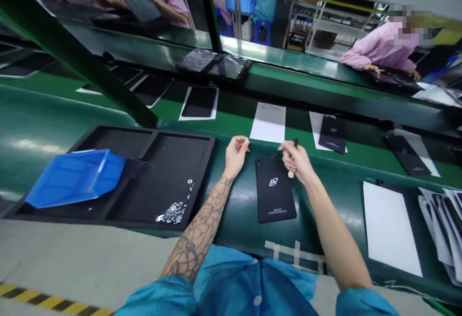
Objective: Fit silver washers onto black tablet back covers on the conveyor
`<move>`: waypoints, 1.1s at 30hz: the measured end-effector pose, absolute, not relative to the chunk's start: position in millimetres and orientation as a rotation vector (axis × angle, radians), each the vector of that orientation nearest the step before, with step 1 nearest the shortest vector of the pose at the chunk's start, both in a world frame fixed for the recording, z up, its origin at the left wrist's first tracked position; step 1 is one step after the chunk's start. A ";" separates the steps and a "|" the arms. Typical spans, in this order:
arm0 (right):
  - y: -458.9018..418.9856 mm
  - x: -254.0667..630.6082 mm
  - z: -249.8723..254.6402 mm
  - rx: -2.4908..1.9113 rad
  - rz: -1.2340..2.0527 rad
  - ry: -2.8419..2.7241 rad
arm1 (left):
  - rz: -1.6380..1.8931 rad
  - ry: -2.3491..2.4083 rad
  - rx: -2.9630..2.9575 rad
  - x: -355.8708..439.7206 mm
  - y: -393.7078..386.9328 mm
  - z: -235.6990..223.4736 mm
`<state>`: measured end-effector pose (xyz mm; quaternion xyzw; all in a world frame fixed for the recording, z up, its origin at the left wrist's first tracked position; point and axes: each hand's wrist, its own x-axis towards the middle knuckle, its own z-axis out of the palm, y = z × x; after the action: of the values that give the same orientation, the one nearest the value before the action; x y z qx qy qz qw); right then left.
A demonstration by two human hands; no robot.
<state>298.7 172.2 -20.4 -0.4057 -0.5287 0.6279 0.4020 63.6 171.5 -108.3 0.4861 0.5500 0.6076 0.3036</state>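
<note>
A black tablet-sized panel (276, 198) with a white logo lies flat on the green bench in front of me. My left hand (237, 151) is beyond its upper left corner, thumb and fingertips pinched together; whatever may be between them is too small to name. Over the panel's upper right corner, my right hand (294, 159) is closed around a short pen-like tool with a black end and a pale end (290, 174). Left of my forearm, a black tray (144, 186) holds a pile of small shiny metal parts (173, 211) and a tilted blue bin (75, 176).
Along the green conveyor (233, 114) lie white sheets (269, 122), several with dark panels (332, 133). To the right are a white sheet (390, 227) and stacked papers (442, 229). A green post (119, 90) slants across the left. Co-workers in pink (382, 49) sit across the line.
</note>
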 end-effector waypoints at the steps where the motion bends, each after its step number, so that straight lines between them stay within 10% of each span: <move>1: 178.1 315.9 -30.0 -0.944 1.620 -1.104 | 1.542 1.453 1.329 60.4 161.7 -107.4; 33: 197.6 345.9 -76.4 -0.664 1.765 -0.676 | -0.118 1.406 1.898 45.0 233.6 -40.0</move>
<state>345.9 197.6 -76.4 -0.2794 -0.2841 0.7423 0.5387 45.0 233.6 -40.0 0.7427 0.5504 -0.0461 0.3786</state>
